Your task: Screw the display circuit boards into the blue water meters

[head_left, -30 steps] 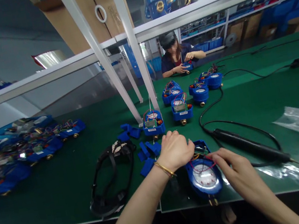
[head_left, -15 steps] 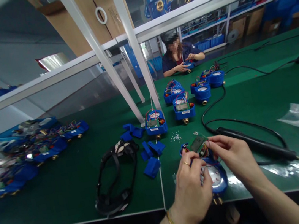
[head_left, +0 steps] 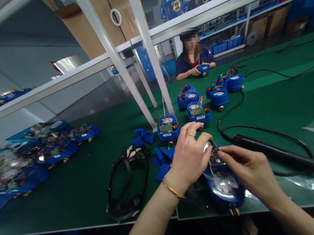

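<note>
A blue water meter (head_left: 226, 188) with a round clear dial lies at the table's front edge, its brass fitting towards me. Above its far end, a small green circuit board (head_left: 214, 146) stands tilted, partly covered by my fingers. My right hand (head_left: 248, 164) pinches the board's near right edge between thumb and fingertips. From the left, my left hand (head_left: 189, 152) has its thumb and index finger closed at the board's other edge, the other fingers bent forward. Thin wires (head_left: 211, 173) show between board and meter.
Several more blue meters (head_left: 168, 127) with exposed boards and wires stand behind. Blue plastic pieces (head_left: 163, 171) and a black head strap (head_left: 129, 183) lie left. A black tool (head_left: 278, 152) with a cable lies right. Across the table a person (head_left: 194, 58) handles a meter. White posts (head_left: 149, 46) rise behind.
My left hand has moved up and away from the meter's dial to the board's far side. The board has tipped from lying face-up to tilted. The view has shifted slightly.
</note>
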Demonstrator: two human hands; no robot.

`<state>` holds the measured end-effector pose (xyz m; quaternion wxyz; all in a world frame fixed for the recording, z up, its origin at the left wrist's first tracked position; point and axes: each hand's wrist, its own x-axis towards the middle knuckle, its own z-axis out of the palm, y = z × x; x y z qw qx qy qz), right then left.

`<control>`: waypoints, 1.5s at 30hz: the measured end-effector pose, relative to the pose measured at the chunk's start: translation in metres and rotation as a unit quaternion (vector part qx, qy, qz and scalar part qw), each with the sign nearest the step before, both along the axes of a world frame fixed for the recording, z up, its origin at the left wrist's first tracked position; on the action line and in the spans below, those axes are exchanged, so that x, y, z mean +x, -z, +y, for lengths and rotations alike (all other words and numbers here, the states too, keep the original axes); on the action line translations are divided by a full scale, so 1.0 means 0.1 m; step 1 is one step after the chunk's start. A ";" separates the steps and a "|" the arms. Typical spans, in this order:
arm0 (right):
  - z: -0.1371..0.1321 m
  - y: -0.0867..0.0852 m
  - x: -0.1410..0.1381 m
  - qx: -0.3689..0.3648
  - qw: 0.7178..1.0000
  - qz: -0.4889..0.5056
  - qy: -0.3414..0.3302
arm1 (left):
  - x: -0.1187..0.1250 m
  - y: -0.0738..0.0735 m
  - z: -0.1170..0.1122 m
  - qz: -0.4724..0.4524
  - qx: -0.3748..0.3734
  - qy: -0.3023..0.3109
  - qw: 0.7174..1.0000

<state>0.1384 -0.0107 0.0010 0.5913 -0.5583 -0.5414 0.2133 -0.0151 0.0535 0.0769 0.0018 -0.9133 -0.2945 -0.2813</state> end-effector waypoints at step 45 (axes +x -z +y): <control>0.10 0.11 0.16 -0.150 0.926 0.347 -0.004 | -0.62 1.16 -0.58 -0.106 -0.214 -0.300 0.924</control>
